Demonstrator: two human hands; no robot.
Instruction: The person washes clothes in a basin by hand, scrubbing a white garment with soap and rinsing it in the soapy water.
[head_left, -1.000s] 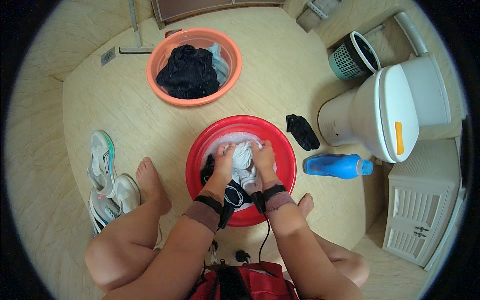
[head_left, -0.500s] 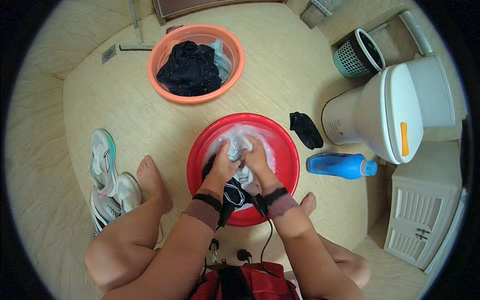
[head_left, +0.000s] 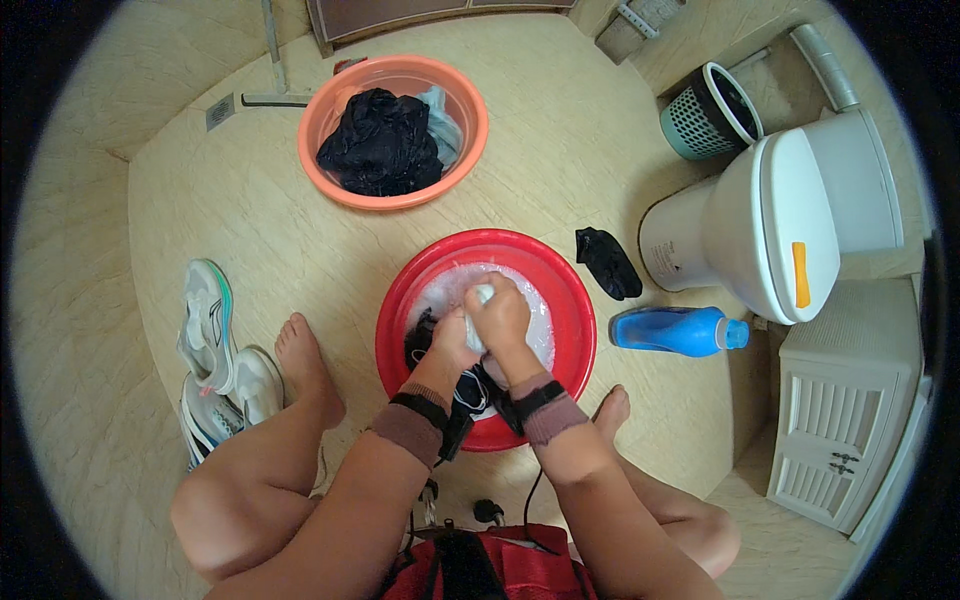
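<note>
A red basin (head_left: 573, 350) of sudsy water (head_left: 535, 310) stands on the floor in front of me. Over it, my left hand (head_left: 455, 338) and my right hand (head_left: 500, 315) press close together, both closed around a bunched light-coloured cloth (head_left: 484, 294). Only a little of this cloth shows between my fingers, so its kind is hidden. Dark clothing (head_left: 468, 388) with white cords lies in the basin beneath my wrists, partly covered by them.
Beyond stands an orange basin (head_left: 478, 150) holding dark clothes (head_left: 380, 140) and a pale blue cloth (head_left: 442, 125). To the right are a black sock-like cloth (head_left: 608, 263), a blue detergent bottle (head_left: 668, 330), a toilet (head_left: 790, 230), a wastebasket (head_left: 690, 125) and a white cabinet (head_left: 835, 410). Shoes (head_left: 208, 330) sit at left.
My hands have come together, the right one now above and beside the left. The light cloth, spread between them before, is squeezed into a tight bunch.
</note>
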